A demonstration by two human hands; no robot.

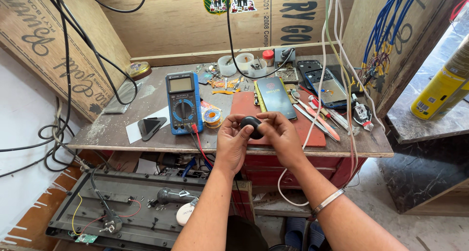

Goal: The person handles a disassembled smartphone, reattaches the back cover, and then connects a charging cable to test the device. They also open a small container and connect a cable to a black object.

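The fingers of the left hand (233, 139) and of the right hand (279, 132) close together on a small round black object (251, 125), pinching it from both sides just below the middle of the frame, above the front edge of the tabletop (161, 142). A metal bangle (328, 201) circles the right wrist at lower right. Behind the hands lies a red mat (312, 132), with a dark phone-sized box (276, 97) resting at its upper part. To the left of the hands sits a spool of solder wire (213, 116), and beyond it a blue multimeter (182, 102) with red and black leads. Right of the mat lie tweezers and screwdrivers (317, 115) beside opened phones (326, 83). A yellow spray can (440, 88) stands at the right edge.
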